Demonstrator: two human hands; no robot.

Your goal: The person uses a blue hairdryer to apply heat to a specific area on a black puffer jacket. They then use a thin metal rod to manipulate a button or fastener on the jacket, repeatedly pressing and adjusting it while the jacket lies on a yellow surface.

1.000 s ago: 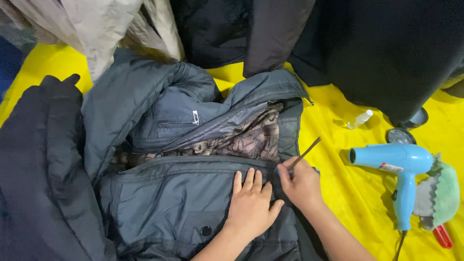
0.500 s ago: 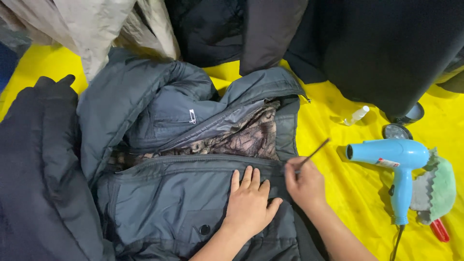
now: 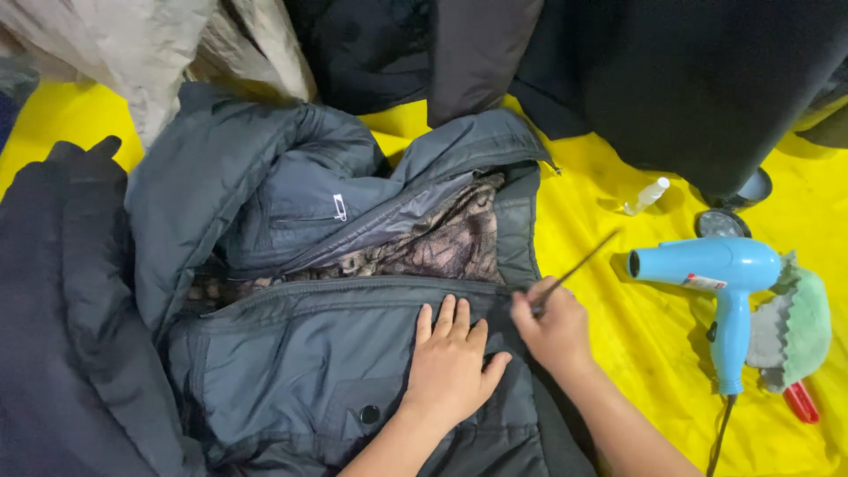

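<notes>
left hand (image 3: 452, 367) flat on the soft puffy grey padded jacket (image 3: 291, 389), right hand (image 3: 555, 331) pinching a thin stiff dark stick (image 3: 576, 268), looks light

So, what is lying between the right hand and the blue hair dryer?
In the head view, only bare yellow sheet lies between the right hand and the blue hair dryer. The thin stick in that hand slants up over this stretch.

Hair dryer (image 3: 720, 283) lies right of jacket (image 3: 291, 353) on sheet (image 3: 618, 353).
</notes>
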